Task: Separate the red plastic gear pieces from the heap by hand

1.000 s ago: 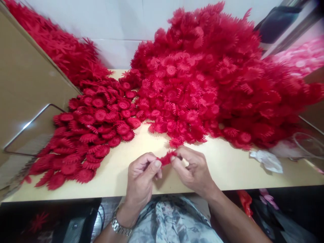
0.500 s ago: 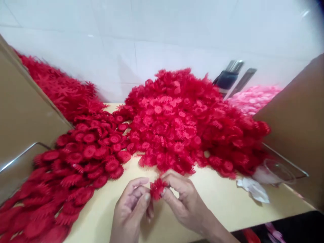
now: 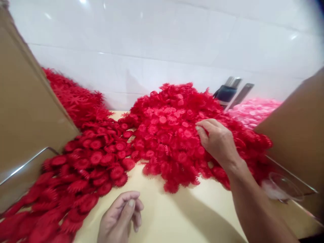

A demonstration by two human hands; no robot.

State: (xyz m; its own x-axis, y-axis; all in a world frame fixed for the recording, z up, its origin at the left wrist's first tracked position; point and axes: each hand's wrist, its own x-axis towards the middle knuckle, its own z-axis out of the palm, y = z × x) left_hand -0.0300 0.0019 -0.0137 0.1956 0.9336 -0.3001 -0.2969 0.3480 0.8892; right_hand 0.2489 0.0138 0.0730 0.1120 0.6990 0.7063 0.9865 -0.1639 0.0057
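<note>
My right hand (image 3: 219, 140) reaches over the large heap of red paper-like flowers (image 3: 164, 138), its thumb and forefinger close together among the blossoms. Whether a flower is pinched between those tips cannot be made out. Low in the view, my left hand (image 3: 121, 216) hovers over the table (image 3: 162, 216) with its fingers loosely bent and nothing visible in them. One dark red flower (image 3: 171, 185) lies at the heap's front edge, between the hands.
Dark red fringed discs (image 3: 96, 157) spread along the left, with spiky red pieces (image 3: 76, 98) behind. Cardboard panels (image 3: 32, 87) stand at both sides. At the back right are a dark holder with metal strips (image 3: 226, 92) and pink flowers (image 3: 255, 109). A clear round item (image 3: 286, 187) lies right.
My right hand has left the small red flower held near my left hand and moved up and right onto the heap. A flower now lies at the heap's front edge. The view has tilted up.
</note>
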